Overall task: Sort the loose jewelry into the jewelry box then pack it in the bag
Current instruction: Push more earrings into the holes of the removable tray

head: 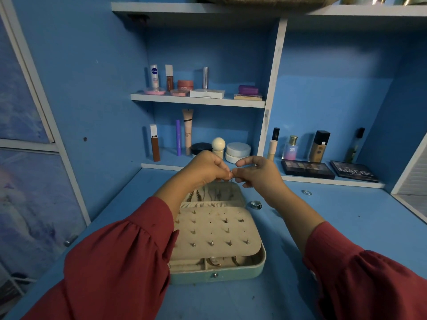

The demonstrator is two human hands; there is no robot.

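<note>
Both hands were raised above the far end of the open jewelry box (pixel 217 262), fingertips meeting. The left hand (pixel 205 168) and the right hand (pixel 256 173) each had thumb and forefinger pinched together at the same spot, apparently on one tiny piece of jewelry between them, too small and too hidden to name; it may have been an earring and its backing. What mattered for the coming move was that the pale stud panel (pixel 215 232) lay directly below and nearer the person than the fingers, tilted up toward the lid, with its rows of holes running left to right and several studs already seated. Placing the piece looked to call for a short drop down and back toward the body, and either hand stood equally near. Two loose rings lay on the blue worktop (pixel 346 227) to the right of the fingers and lower: a chunky ring (pixel 256 205) just beside the box's right edge, and a thin silver ring (pixel 306 192) farther right, both closer to the right hand. No bag was in view.
</note>
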